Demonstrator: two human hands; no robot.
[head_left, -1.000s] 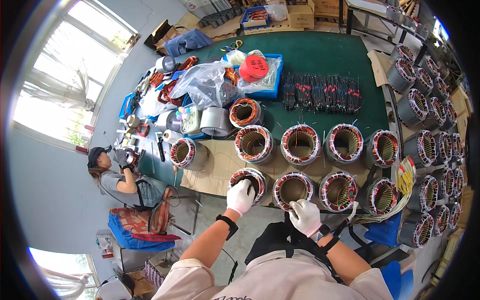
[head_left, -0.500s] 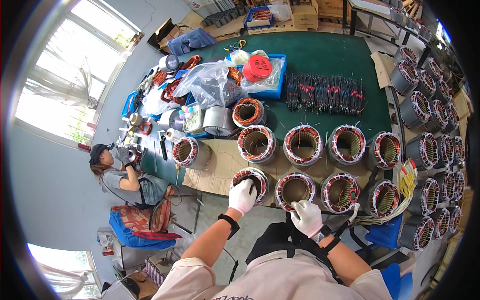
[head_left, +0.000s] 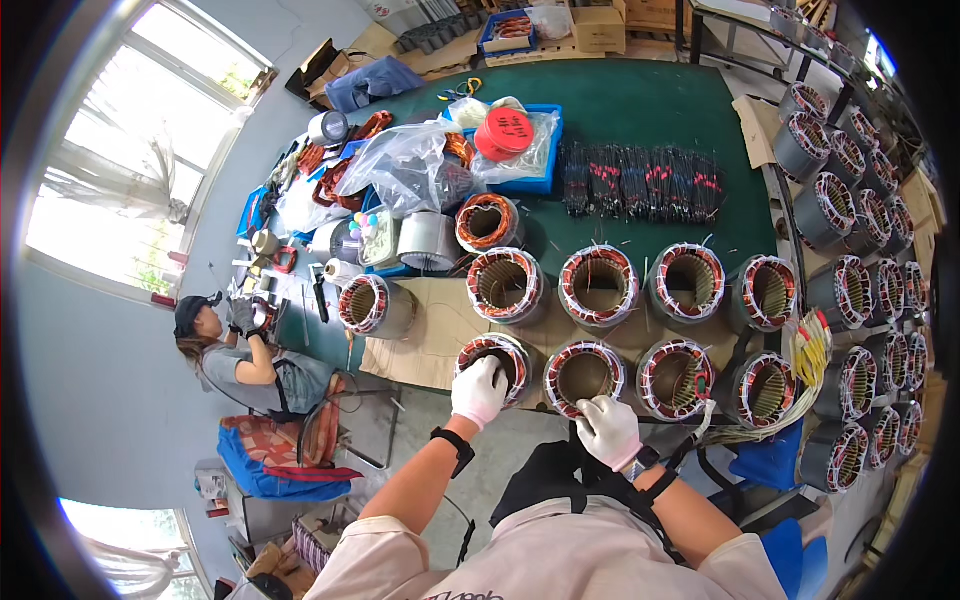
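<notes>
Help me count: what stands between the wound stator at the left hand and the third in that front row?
The second wound stator, with the right hand at its near rim, in the head view.

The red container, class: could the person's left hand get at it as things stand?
Probably not directly: the left hand is at a front-row stator, and two more stators stand between it and the red container.

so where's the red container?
Head view, upper middle: the red container sits over the blue tray, left of the black bundles on the green table.
</notes>
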